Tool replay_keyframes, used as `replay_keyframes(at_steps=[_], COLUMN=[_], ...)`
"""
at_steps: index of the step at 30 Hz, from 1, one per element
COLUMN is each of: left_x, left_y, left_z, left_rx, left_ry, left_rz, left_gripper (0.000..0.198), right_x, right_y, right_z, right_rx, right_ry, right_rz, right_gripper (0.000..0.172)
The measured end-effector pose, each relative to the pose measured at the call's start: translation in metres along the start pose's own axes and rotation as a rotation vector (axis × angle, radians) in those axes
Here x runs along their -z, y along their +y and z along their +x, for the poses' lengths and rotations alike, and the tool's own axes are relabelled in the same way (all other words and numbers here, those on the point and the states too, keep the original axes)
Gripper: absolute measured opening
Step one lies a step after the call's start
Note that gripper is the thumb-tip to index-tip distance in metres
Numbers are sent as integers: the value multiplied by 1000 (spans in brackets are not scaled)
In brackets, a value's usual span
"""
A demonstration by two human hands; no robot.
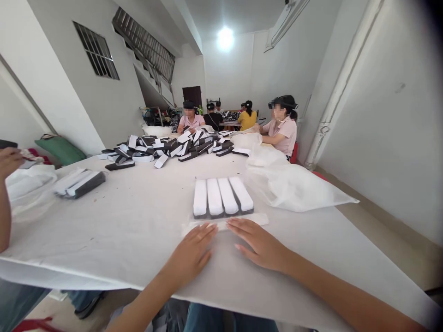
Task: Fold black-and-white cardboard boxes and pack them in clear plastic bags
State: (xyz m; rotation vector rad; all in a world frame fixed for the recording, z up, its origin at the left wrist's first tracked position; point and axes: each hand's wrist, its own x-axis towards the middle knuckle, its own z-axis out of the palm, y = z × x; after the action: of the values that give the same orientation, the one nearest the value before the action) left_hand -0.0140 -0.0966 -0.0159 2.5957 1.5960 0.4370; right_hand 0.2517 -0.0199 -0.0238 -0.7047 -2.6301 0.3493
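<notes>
Side by side on the white-covered table lie several long white-topped pieces with dark undersides (215, 197), apparently inside a clear plastic bag. The bag's flat flap (254, 220) stretches along their near edge. My left hand (197, 246) rests with its fingers stretched out on the left part of the flap. Across from it, my right hand (258, 242) lies with extended fingers at the flap's middle. Neither hand grasps anything that I can see.
A large heap of similar black and white pieces (176, 146) covers the far table. Translucent plastic bags (294, 184) lie to the right, and a packed bundle (81, 183) sits left. Another person's hand (8, 161) is at the left edge. Co-workers sit beyond.
</notes>
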Motion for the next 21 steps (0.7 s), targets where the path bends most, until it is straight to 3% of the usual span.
replay_keyframes(at_steps=[3, 8, 14, 21], left_x=[-6, 0, 8, 7], left_y=[4, -15, -34, -26], left_z=[6, -3, -25, -25], left_rx=[-9, 140, 297, 373], left_ry=[-107, -167, -202, -168], left_rz=[-10, -61, -60, -18], left_gripper=[57, 57, 59, 58], right_x=[-10, -3, 13, 18], right_y=[3, 29, 52, 68], right_z=[1, -4, -14, -19], right_rx=[1, -195, -370, -490], right_ry=[-131, -199, -181, -161], right_rz=[14, 96, 111, -18], right_gripper=[55, 55, 54, 52])
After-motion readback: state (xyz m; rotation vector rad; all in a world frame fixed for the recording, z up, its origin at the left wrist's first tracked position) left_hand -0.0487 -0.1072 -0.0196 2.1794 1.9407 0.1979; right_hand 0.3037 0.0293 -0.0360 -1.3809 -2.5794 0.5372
